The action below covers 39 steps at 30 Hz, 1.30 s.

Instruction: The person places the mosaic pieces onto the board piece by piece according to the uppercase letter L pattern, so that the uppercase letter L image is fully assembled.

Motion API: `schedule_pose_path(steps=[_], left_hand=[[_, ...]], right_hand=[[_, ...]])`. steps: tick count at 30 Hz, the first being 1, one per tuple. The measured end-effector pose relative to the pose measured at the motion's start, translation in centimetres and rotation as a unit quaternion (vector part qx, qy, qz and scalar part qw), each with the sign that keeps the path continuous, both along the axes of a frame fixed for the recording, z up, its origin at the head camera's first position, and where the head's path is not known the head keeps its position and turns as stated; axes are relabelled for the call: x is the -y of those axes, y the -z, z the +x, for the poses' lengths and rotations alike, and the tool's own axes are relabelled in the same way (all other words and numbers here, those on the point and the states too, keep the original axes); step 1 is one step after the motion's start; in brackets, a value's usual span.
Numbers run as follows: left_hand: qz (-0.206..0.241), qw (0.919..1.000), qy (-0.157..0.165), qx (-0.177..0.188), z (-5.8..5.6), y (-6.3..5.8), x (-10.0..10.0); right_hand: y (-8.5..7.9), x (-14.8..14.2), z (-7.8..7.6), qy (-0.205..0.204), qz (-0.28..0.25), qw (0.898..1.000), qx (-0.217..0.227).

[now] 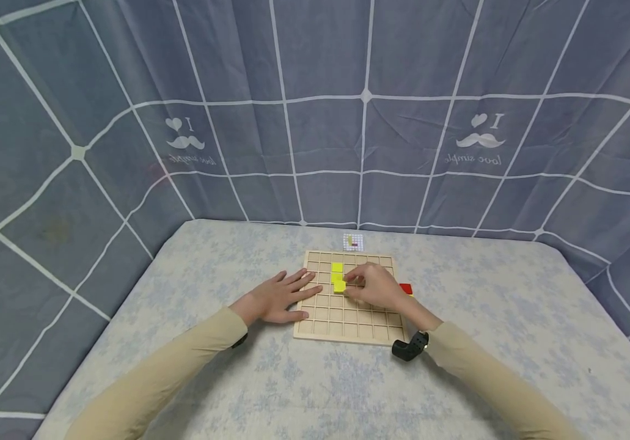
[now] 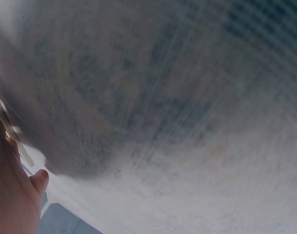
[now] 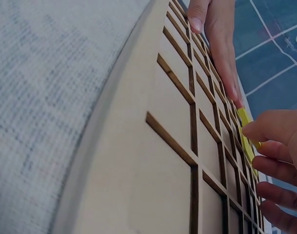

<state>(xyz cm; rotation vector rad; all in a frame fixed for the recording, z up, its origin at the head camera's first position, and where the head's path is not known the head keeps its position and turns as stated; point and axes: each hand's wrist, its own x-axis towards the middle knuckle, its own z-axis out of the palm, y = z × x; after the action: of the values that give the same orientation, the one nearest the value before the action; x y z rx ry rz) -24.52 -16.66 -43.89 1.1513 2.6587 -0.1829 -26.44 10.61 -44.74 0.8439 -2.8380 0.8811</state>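
Note:
A wooden grid board with square cells lies on the table. My left hand rests with spread fingers on its left side. Over the upper middle cells, my right hand pinches a yellow square tile between thumb and finger. Directly above that tile, two more yellow tiles sit in a column in the grid. In the right wrist view the pinched tile shows partly behind the fingers. Only part of the left hand appears in the left wrist view.
A small card with a coloured grid pattern lies behind the board. Red tiles, with some yellow beside them, lie at the board's right edge, partly hidden by my right wrist. A patterned cloth covers the table; a grey-blue curtain hangs behind.

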Motion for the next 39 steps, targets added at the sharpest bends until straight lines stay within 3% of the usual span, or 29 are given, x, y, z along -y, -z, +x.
schedule_pose_path(steps=[11, 39], left_hand=[[-0.004, 1.0000, -0.002, -0.001, -0.05, -0.06, -0.02], [-0.007, 1.0000, -0.004, -0.003, -0.02, 0.01, -0.05]], right_hand=[[0.21, 0.56, 0.05, -0.001, 0.027, 0.999, -0.021], [0.12, 0.71, 0.12, -0.021, 0.019, 0.999, -0.027]])
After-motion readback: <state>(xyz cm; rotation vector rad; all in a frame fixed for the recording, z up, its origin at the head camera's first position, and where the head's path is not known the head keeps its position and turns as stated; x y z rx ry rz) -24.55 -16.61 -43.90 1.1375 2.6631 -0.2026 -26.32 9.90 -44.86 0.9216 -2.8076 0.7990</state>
